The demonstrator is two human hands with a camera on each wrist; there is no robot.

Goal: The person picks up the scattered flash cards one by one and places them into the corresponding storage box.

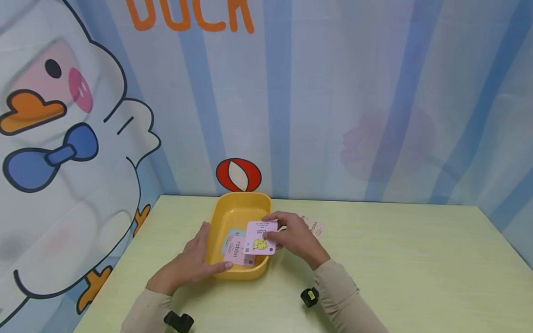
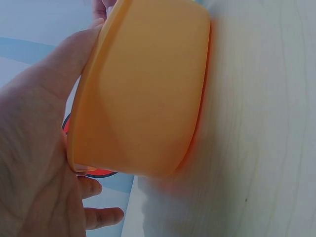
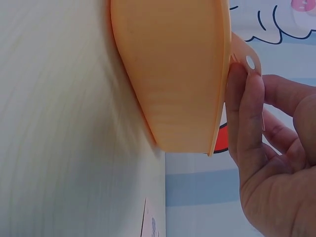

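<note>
A yellow plastic bin stands on the table, with a pink "rabbit" card and a light blue card inside. My left hand rests against the bin's near left corner, thumb along the front rim and the other fingers spread by the left side. Between thumb and fingers, my right hand pinches a lilac "cat" card over the bin's right rim. That card overlaps the rabbit card in the head view. The right wrist view shows a punched hole in the held card, close to the fingertips.
Another pink card, its word ending in "oon", lies on the table behind my right hand. The pale wooden table extends to the right. A printed duck curtain hangs along the back and left.
</note>
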